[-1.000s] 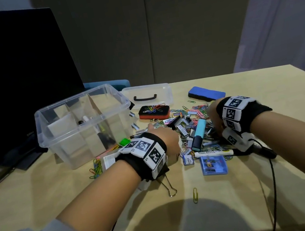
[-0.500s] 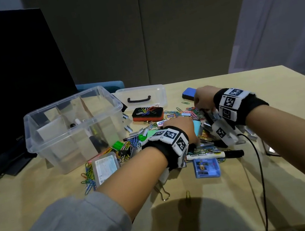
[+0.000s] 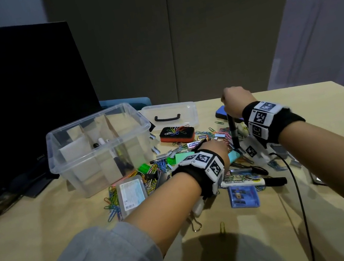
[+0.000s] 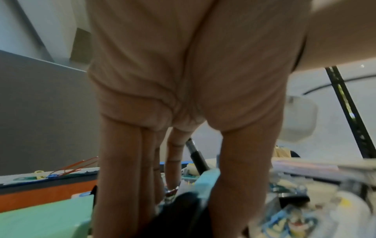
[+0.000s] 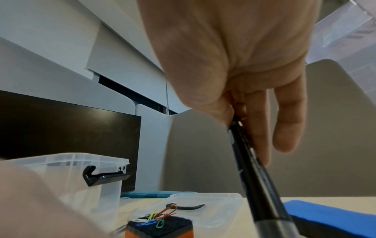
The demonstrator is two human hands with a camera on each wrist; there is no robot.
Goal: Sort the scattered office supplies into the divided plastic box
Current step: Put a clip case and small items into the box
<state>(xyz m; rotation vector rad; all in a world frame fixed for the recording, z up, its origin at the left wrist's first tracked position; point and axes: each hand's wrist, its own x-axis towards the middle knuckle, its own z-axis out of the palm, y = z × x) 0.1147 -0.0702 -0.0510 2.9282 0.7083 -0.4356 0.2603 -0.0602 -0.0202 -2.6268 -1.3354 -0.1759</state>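
Upright between right hand's (image 3: 233, 101) fingers, black pen (image 3: 233, 133)

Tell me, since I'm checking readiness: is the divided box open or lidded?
Open: the divided box has no lid on; its lid lies on the table behind.

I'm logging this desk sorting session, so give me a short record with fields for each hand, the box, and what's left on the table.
right hand: grips a black pen, lifted nearly upright over the pile
left hand: fingers straight, reaching down into the pile by a light blue highlighter
divided plastic box: lid off, a few markers inside
table: paper clips, orange-and-black eraser, blue eraser unsorted
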